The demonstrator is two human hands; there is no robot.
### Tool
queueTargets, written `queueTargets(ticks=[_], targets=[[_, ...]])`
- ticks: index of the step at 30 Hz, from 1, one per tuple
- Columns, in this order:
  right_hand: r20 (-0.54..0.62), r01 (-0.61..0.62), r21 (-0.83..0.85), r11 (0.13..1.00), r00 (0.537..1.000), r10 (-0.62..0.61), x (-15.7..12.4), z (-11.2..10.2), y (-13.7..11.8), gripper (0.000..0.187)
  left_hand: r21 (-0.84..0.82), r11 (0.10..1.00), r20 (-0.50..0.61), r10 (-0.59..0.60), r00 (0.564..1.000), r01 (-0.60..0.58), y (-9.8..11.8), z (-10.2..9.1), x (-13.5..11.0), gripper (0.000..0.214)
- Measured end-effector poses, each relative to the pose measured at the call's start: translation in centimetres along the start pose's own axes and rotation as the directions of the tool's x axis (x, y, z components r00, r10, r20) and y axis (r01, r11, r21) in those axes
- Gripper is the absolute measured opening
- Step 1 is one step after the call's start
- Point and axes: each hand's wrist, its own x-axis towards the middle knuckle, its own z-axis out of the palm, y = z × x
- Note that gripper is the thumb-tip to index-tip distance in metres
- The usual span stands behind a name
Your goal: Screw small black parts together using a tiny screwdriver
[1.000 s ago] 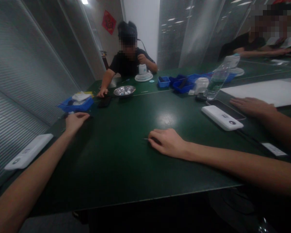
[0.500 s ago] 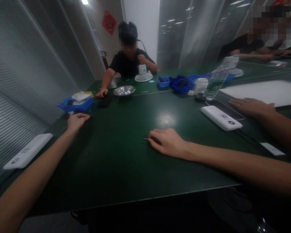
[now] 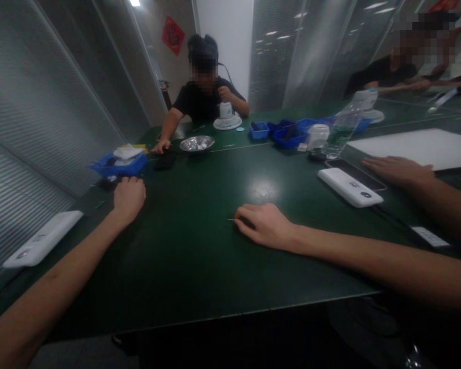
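My right hand point(image 3: 267, 224) rests on the green table point(image 3: 200, 266), thumb and fingertips pinched together. A thin, pale, needle-like piece point(image 3: 231, 220) sticks out to the left from that pinch; its other end is hidden in the fingers. On the left, my left hand point(image 3: 129, 200) is closed with the knuckles up, just in front of a blue tray point(image 3: 128, 169). Its fingertips are turned under, so I cannot see what they hold, if anything. White tissue-like material point(image 3: 128, 152) lies in the tray.
White power banks lie at the left point(image 3: 44, 241) and right point(image 3: 349, 187). Another person's hand point(image 3: 399, 169) rests near a phone point(image 3: 355, 174) and a clear bottle point(image 3: 343, 133). Across the table, a person point(image 3: 200, 97) sits behind a metal bowl point(image 3: 197, 145) and white fan point(image 3: 227, 122).
My left hand has turned from a sideways pinch to knuckles up and shifted slightly right. My right hand has stayed in place with the thin piece.
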Motion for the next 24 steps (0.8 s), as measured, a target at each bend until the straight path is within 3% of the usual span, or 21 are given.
queueTargets(ticks=[8,15,17,19,21,24], targets=[[-0.009,0.010,0.002,1.000,1.000,-0.010,0.1,0.0,0.0,0.024,0.045,0.999,0.048,0.009,0.999,-0.011,-0.1,-0.2,0.1,0.033],[0.000,0.008,0.004,1.000,1.000,-0.008,0.1,0.1,0.2,0.025,-0.226,0.967,0.019,-0.116,0.993,0.117,-2.2,1.6,1.0,0.034],[0.000,0.008,0.001,1.000,1.000,-0.008,0.1,0.2,0.2,0.025,-0.330,0.938,0.027,-0.101,0.995,0.104,-2.2,1.7,1.3,0.032],[-0.009,0.005,-0.005,1.000,1.000,-0.006,0.2,0.3,0.3,0.025,-0.458,0.889,0.007,-0.006,1.000,0.008,-1.1,0.9,1.3,0.030],[-0.026,0.003,-0.006,1.000,1.000,-0.003,0.2,0.3,0.2,0.025,-0.605,0.783,-0.039,0.148,0.988,-0.142,1.5,-0.7,0.7,0.030],[-0.047,0.010,0.015,1.000,0.999,-0.009,0.2,0.2,0.1,0.024,-0.784,0.502,-0.160,0.405,0.900,-0.365,7.5,-4.1,-1.5,0.029]])
